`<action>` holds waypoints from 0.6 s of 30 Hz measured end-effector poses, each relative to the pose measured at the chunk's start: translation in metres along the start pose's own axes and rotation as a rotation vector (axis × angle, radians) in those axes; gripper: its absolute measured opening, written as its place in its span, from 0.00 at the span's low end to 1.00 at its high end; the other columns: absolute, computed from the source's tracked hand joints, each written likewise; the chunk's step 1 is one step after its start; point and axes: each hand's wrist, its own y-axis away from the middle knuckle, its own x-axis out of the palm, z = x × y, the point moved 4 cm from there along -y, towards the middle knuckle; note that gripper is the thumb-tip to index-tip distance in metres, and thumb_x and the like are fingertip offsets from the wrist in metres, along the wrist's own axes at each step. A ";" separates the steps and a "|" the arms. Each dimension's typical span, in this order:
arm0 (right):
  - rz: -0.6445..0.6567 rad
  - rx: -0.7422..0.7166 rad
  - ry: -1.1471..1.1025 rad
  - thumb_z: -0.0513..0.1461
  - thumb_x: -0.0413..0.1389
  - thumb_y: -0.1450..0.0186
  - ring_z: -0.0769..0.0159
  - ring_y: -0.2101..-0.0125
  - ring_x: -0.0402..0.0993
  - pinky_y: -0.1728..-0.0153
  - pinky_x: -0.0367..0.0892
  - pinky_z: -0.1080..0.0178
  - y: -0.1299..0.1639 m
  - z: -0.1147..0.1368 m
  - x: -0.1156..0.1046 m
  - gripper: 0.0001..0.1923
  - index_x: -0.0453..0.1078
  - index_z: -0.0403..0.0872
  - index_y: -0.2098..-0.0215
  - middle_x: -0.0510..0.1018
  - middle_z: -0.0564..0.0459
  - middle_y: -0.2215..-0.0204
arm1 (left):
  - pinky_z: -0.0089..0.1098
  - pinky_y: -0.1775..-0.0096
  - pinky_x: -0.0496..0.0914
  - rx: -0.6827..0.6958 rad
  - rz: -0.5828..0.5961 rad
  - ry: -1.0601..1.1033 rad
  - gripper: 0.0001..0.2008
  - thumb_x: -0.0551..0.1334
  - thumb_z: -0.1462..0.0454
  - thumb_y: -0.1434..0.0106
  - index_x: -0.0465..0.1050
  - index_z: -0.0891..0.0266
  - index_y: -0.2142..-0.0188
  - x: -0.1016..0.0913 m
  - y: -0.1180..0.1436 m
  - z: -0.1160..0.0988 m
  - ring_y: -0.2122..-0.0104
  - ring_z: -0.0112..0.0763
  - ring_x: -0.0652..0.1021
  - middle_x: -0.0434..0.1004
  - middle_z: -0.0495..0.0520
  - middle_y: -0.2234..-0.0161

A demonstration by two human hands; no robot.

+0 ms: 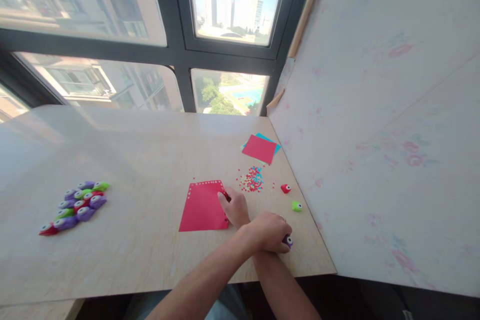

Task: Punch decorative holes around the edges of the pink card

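My forearms cross, the left over the right. My left hand (269,231) is closed around a small purple one-eyed toy (288,241) at the right; only its eye end shows. My right hand (235,207) is closed at the right edge of a red sheet of paper (204,209), thumb toward the sheet. A small dark red thing (227,196) shows between its thumb and fingers; its kind is unclear. Small holes run along the sheet's top edge and upper left edge, and dark spots show on its right edge.
Tiny red, blue and pale paper bits (253,179) lie beyond my right hand, below stacked coloured sheets (259,149). A red toy (285,188) and a green toy (296,206) sit near the right wall (375,135). Several one-eyed toys (80,203) cluster at left. Windows stand behind.
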 end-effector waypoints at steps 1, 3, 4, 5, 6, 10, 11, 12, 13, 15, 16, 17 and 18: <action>0.006 0.006 0.012 0.45 0.49 0.35 0.68 0.79 0.58 0.75 0.47 0.66 0.000 0.000 0.000 0.15 0.67 0.47 0.75 0.69 0.55 0.80 | 0.33 0.72 0.67 0.007 0.042 0.019 0.09 0.65 0.58 0.46 0.76 0.59 0.67 0.003 -0.005 0.003 0.68 0.42 0.79 0.79 0.58 0.68; 0.010 0.019 0.021 0.45 0.49 0.35 0.68 0.79 0.58 0.76 0.46 0.66 0.000 0.001 0.000 0.15 0.67 0.47 0.75 0.70 0.55 0.80 | 0.33 0.72 0.67 -0.023 0.081 0.051 0.11 0.66 0.57 0.46 0.76 0.58 0.65 0.007 -0.013 0.009 0.68 0.43 0.79 0.80 0.57 0.68; 0.011 0.024 0.020 0.46 0.50 0.35 0.68 0.79 0.58 0.76 0.45 0.66 -0.001 0.001 0.000 0.15 0.67 0.47 0.75 0.71 0.55 0.80 | 0.34 0.71 0.68 -0.061 0.069 0.055 0.11 0.65 0.57 0.46 0.76 0.58 0.63 0.006 -0.016 0.012 0.68 0.44 0.80 0.80 0.58 0.67; 0.010 0.029 0.020 0.45 0.50 0.36 0.68 0.79 0.58 0.76 0.45 0.66 -0.001 0.002 0.000 0.14 0.67 0.47 0.75 0.71 0.55 0.80 | 0.35 0.70 0.68 -0.109 0.036 0.052 0.12 0.65 0.58 0.45 0.75 0.59 0.62 0.004 -0.019 0.016 0.67 0.46 0.80 0.80 0.60 0.66; 0.007 0.033 0.025 0.45 0.50 0.36 0.68 0.79 0.58 0.76 0.44 0.66 -0.001 0.002 0.000 0.14 0.68 0.48 0.76 0.71 0.55 0.81 | 0.36 0.69 0.69 -0.160 -0.012 0.048 0.16 0.65 0.58 0.45 0.74 0.61 0.58 0.001 -0.021 0.019 0.66 0.48 0.80 0.80 0.62 0.65; -0.008 0.031 0.079 0.44 0.51 0.35 0.68 0.80 0.58 0.76 0.43 0.66 -0.001 0.002 0.003 0.14 0.70 0.47 0.75 0.73 0.54 0.80 | 0.37 0.63 0.70 -0.369 -0.292 0.120 0.37 0.65 0.55 0.43 0.56 0.65 0.38 -0.015 -0.022 0.033 0.60 0.49 0.79 0.78 0.66 0.57; -0.009 0.029 0.089 0.43 0.51 0.35 0.68 0.79 0.59 0.76 0.43 0.65 -0.001 0.002 0.004 0.14 0.71 0.47 0.74 0.74 0.53 0.80 | 0.37 0.62 0.70 -0.417 -0.367 0.161 0.38 0.63 0.54 0.41 0.52 0.65 0.36 -0.018 -0.020 0.037 0.59 0.47 0.78 0.77 0.65 0.57; -0.011 0.030 0.097 0.43 0.51 0.35 0.68 0.79 0.59 0.76 0.43 0.65 -0.001 0.002 0.004 0.13 0.72 0.47 0.73 0.74 0.53 0.79 | 0.36 0.60 0.70 -0.458 -0.438 0.209 0.36 0.61 0.55 0.38 0.51 0.65 0.36 -0.020 -0.017 0.041 0.59 0.45 0.78 0.78 0.64 0.58; -0.012 0.031 0.104 0.43 0.51 0.35 0.68 0.80 0.59 0.76 0.43 0.65 -0.001 0.002 0.004 0.13 0.73 0.47 0.73 0.74 0.53 0.79 | 0.36 0.60 0.69 -0.482 -0.501 0.260 0.33 0.60 0.57 0.37 0.53 0.65 0.36 -0.021 -0.013 0.044 0.60 0.42 0.78 0.78 0.61 0.60; -0.004 0.016 0.103 0.44 0.50 0.34 0.68 0.80 0.60 0.77 0.44 0.66 0.000 0.002 0.003 0.14 0.73 0.47 0.72 0.74 0.54 0.80 | 0.34 0.60 0.69 -0.474 -0.599 0.364 0.25 0.59 0.60 0.36 0.61 0.64 0.41 -0.021 -0.004 0.047 0.63 0.37 0.78 0.78 0.57 0.63; 0.006 0.000 0.096 0.45 0.49 0.34 0.67 0.79 0.61 0.77 0.45 0.66 0.001 0.002 0.003 0.15 0.73 0.48 0.71 0.73 0.54 0.81 | 0.33 0.61 0.70 -0.451 -0.648 0.410 0.22 0.58 0.61 0.37 0.65 0.63 0.44 -0.020 0.001 0.047 0.66 0.34 0.77 0.78 0.55 0.64; 0.019 -0.020 0.086 0.46 0.48 0.33 0.66 0.79 0.62 0.77 0.46 0.66 0.002 0.003 0.003 0.16 0.73 0.48 0.71 0.72 0.54 0.82 | 0.32 0.62 0.70 -0.423 -0.702 0.450 0.18 0.58 0.62 0.37 0.68 0.61 0.47 -0.020 0.008 0.046 0.68 0.32 0.76 0.78 0.53 0.66; 0.031 -0.038 0.076 0.47 0.47 0.32 0.66 0.79 0.63 0.77 0.48 0.67 0.003 0.005 0.003 0.18 0.73 0.48 0.70 0.72 0.55 0.83 | 0.31 0.63 0.70 -0.394 -0.761 0.478 0.15 0.58 0.63 0.37 0.70 0.60 0.50 -0.020 0.017 0.043 0.70 0.30 0.76 0.78 0.51 0.67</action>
